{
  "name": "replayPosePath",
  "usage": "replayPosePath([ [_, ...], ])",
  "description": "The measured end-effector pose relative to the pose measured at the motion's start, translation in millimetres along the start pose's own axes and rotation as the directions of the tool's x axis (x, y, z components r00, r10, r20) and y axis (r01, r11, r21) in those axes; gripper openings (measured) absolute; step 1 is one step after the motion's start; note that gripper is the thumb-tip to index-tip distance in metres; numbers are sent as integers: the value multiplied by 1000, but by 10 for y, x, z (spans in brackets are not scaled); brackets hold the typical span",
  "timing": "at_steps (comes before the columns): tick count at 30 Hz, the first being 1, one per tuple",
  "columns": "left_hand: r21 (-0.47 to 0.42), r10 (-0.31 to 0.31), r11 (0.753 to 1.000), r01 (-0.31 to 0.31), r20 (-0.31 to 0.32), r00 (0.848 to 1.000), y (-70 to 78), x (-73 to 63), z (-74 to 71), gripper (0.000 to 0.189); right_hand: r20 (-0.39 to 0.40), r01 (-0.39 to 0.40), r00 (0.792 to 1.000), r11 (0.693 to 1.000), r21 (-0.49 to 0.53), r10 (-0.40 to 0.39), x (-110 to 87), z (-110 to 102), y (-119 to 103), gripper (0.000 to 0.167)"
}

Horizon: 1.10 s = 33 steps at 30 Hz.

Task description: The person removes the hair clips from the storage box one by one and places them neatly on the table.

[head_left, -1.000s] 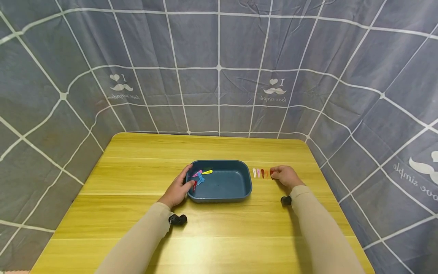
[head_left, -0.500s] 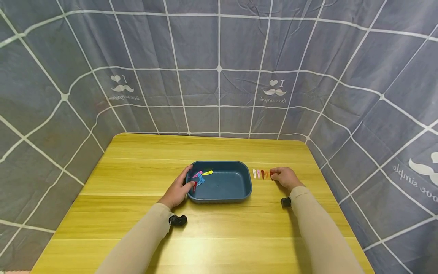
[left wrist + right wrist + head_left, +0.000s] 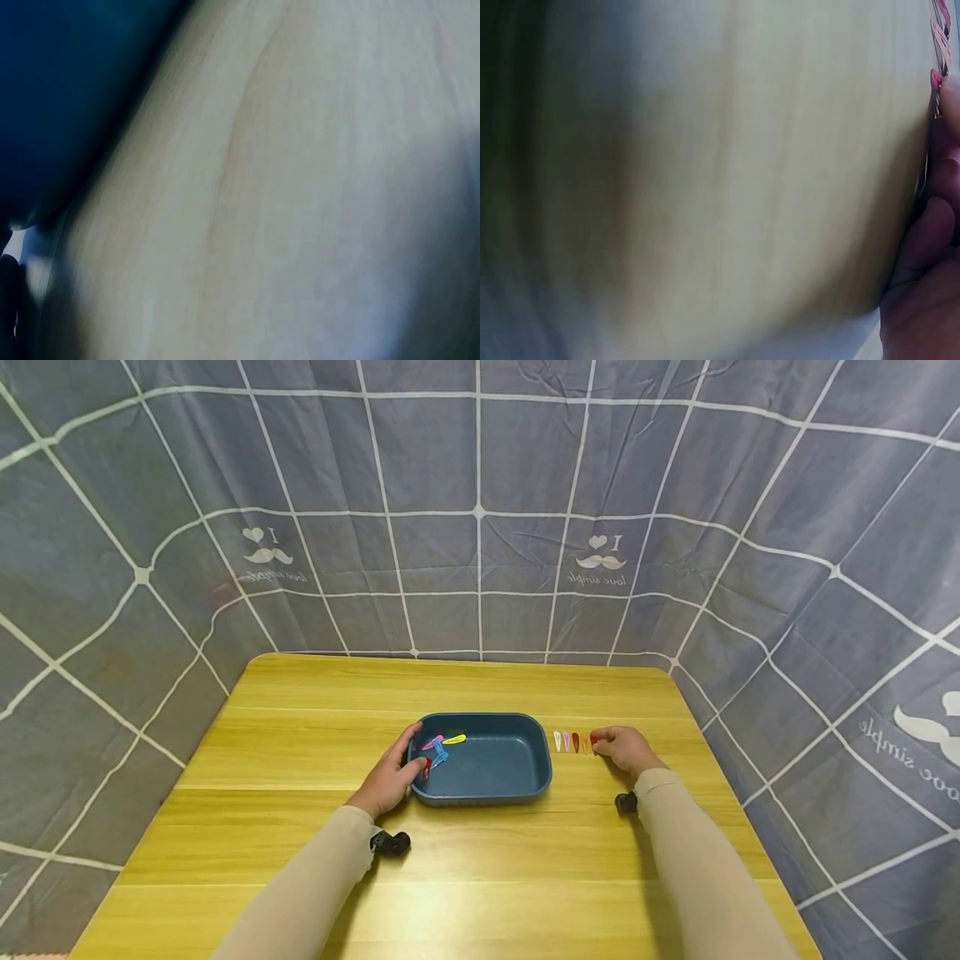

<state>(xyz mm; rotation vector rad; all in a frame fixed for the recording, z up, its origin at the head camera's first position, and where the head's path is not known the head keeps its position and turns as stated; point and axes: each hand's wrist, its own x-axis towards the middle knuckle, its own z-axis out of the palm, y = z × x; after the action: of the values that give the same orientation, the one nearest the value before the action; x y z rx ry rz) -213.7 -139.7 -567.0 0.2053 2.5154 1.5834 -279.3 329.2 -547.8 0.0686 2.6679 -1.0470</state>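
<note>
My left hand [image 3: 385, 782] holds the left end of a dark blue plastic basin [image 3: 498, 766], thumb over the rim and fingers along the outside. Inside, near that thumb, lie snap hair clips: a pink clip [image 3: 432, 742], a yellow clip [image 3: 454, 739], blue clips [image 3: 440, 754] and a red clip [image 3: 427, 768]. Right of the basin, a row on the table has a white clip [image 3: 557, 742], a pink one, a dark red one [image 3: 576, 742] and an orange one [image 3: 585, 742]. At the row's right end my right hand [image 3: 628, 750] pinches a red hair clip [image 3: 595, 740], mostly hidden by the fingertips.
Everything stands on a wooden table [image 3: 480, 877] with light yellow grain. A grey curtain [image 3: 435, 552] with white grid lines hangs behind and at both sides. A black wrist camera [image 3: 390, 842] sits at the left cuff, another at the right. Both wrist views show mostly blurred tabletop.
</note>
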Motion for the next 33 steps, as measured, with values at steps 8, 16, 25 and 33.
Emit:
replayPosePath([
  [8,14,11,1000,-11,-15,1000,-14,-3,-1,68,12,6,1000,1000,3,-6,-4,-6,-22,40],
  [16,12,7,1000,-7,-15,1000,-9,-26,-7,68,12,16,1000,1000,16,-16,3,-2,12,41],
  [25,15,14,1000,-14,-14,1000,17,-36,-2,69,11,31,999,999,32,-31,-46,-52,33,46],
  [33,23,1,1000,0,-21,1000,16,-38,-2,69,-23,94,995,995,39,-93,-34,-171,-173,47],
])
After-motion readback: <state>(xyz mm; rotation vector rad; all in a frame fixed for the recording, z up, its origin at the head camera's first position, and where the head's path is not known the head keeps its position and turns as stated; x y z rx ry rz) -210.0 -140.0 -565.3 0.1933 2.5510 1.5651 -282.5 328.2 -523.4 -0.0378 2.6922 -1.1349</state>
